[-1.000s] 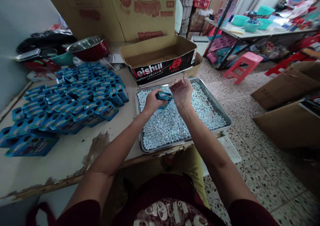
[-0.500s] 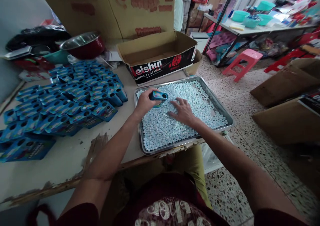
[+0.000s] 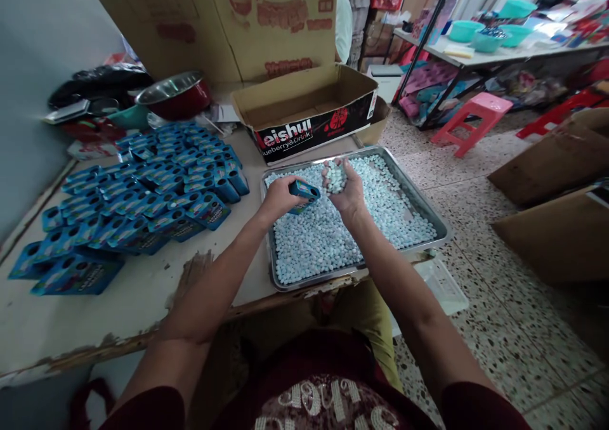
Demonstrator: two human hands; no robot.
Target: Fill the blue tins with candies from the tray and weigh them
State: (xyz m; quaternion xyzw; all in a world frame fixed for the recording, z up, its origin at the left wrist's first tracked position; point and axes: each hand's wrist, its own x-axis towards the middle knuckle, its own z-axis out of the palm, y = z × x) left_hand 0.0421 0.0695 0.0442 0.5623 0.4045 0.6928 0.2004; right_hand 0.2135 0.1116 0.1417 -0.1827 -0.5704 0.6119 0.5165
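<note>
A metal tray point(image 3: 328, 280) holds a thick layer of small pale blue and white candies point(image 3: 314, 240). Over its left part, my left hand point(image 3: 277, 200) grips a small blue box point(image 3: 305, 191), tilted, with a dark round opening at its end facing right. My right hand point(image 3: 349, 192) is turned palm up beside the box, cupped round a heap of the candies point(image 3: 335, 176). A gap separates this heap from the box. Many more blue boxes point(image 3: 157, 176) stand packed in rows on the table to the left.
Behind the tray sits an open cardboard box point(image 3: 304, 132) with a black printed side. A red metal bowl point(image 3: 176, 97) stands at the back left. On the floor to the right are a pink stool point(image 3: 473, 119) and cardboard cartons point(image 3: 552, 227). The table's front edge point(image 3: 143, 335) is chipped.
My right hand was palm down with fingers spread on the candies; it has turned palm up and lifted a handful. The blue box stays in my left hand, nearly in place.
</note>
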